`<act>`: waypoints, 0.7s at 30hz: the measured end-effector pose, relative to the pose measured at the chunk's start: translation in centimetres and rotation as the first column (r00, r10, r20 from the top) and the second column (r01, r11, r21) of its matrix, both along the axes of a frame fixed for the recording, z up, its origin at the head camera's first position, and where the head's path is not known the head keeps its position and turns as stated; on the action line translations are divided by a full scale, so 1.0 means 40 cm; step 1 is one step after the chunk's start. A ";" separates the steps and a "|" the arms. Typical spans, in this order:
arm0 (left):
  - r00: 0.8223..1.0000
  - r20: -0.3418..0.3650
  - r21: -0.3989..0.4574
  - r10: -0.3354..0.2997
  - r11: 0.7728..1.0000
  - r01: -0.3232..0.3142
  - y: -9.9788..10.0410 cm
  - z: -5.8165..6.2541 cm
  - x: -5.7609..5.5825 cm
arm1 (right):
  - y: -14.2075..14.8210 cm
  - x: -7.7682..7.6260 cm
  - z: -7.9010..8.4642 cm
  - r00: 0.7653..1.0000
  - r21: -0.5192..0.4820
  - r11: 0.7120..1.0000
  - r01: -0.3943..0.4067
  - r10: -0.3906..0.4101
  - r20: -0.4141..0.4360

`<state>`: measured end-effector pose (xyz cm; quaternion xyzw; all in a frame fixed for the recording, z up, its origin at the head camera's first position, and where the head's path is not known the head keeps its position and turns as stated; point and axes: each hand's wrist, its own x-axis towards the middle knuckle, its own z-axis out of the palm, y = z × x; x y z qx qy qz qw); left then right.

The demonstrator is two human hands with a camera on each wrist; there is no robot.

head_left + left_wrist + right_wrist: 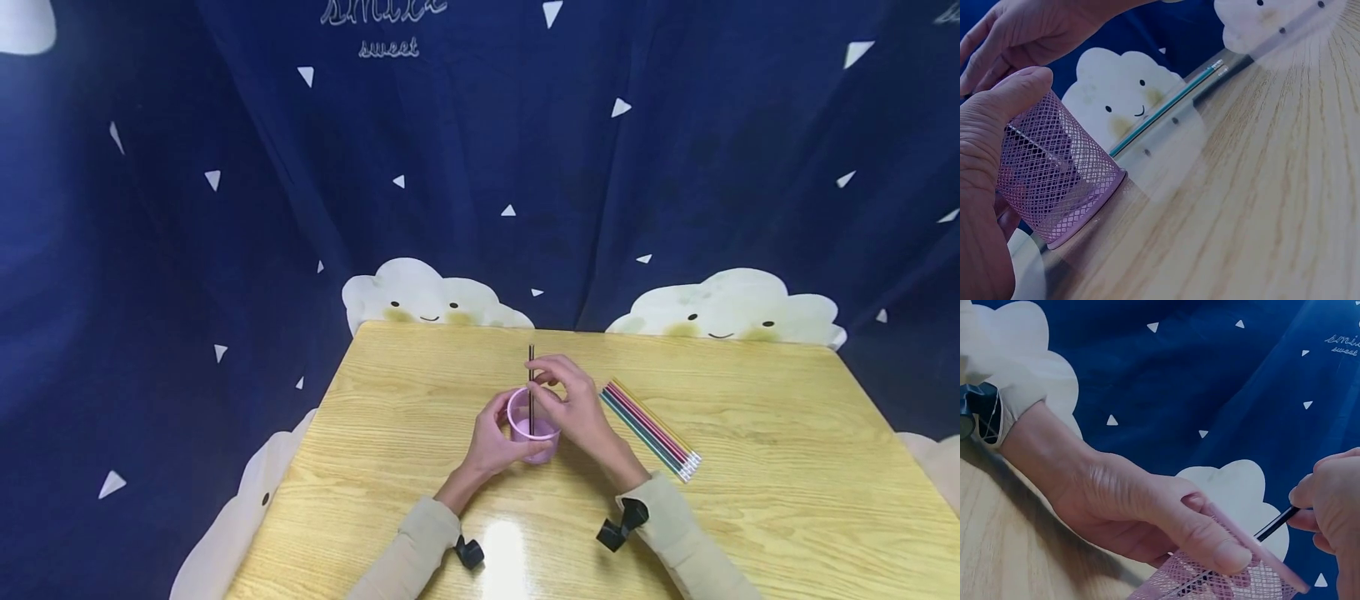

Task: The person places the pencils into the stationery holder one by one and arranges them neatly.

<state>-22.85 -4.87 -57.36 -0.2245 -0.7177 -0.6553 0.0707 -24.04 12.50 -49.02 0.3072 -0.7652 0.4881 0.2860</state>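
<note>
A pink mesh pen holder [537, 457] stands upright on the table, and my left hand [492, 440] grips it with thumb and fingers around its side. Its open mesh wall [1066, 178] shows close up in the left wrist view. A black pencil [532, 353] stands nearly upright with its lower part inside the holder. My right hand [579, 407] pinches this pencil above the rim between thumb and fingers. In the right wrist view the dark shaft [1276, 524] runs from the fingertips down behind the mesh.
To the right of the holder, several coloured pencils [651, 429], yellow, red and teal among them, lie side by side on the wooden table [780, 467]. A dark blue curtain [465, 150] with white clouds hangs behind the table.
</note>
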 end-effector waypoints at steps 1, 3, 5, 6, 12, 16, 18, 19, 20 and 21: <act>1.000 -0.002 0.001 0.001 1.000 -0.001 0.000 0.000 0.001 | 0.000 0.000 -0.003 1.000 0.004 1.000 -0.006 0.006 0.010; 1.000 -0.004 0.004 -0.001 1.000 0.001 0.000 0.001 0.001 | 0.001 0.000 -0.010 0.999 0.012 1.000 -0.014 0.014 0.030; 1.000 -0.005 0.005 -0.003 1.000 0.003 0.001 0.001 0.001 | 0.001 0.000 -0.015 0.998 0.020 1.000 -0.015 0.014 0.054; 1.000 -0.006 0.005 -0.003 1.000 0.003 0.001 0.000 0.001 | 0.001 0.000 -0.018 0.998 0.027 1.000 -0.013 0.011 0.068; 1.000 0.010 -0.002 -0.006 1.000 0.006 -0.001 0.001 0.000 | -0.002 -0.002 -0.024 0.991 0.095 0.995 0.011 -0.024 0.132; 1.000 0.016 -0.006 -0.007 1.000 0.007 -0.001 0.005 0.002 | -0.007 -0.002 -0.025 0.986 0.119 0.993 0.002 -0.022 0.164; 1.000 0.017 -0.007 -0.008 1.000 0.008 0.000 0.006 0.003 | -0.007 -0.003 -0.026 0.985 0.128 0.992 0.002 -0.024 0.170; 1.000 0.017 -0.008 -0.008 1.000 0.008 0.000 0.006 0.003 | -0.007 -0.004 -0.027 0.985 0.134 0.991 0.004 -0.027 0.173; 1.000 0.019 -0.009 -0.007 1.000 0.007 0.000 0.006 0.003 | -0.007 -0.005 -0.027 0.984 0.140 0.990 0.006 -0.031 0.175; 1.000 0.022 -0.009 -0.007 1.000 0.007 0.000 0.006 0.003 | -0.006 -0.006 -0.026 0.983 0.146 0.989 0.009 -0.035 0.179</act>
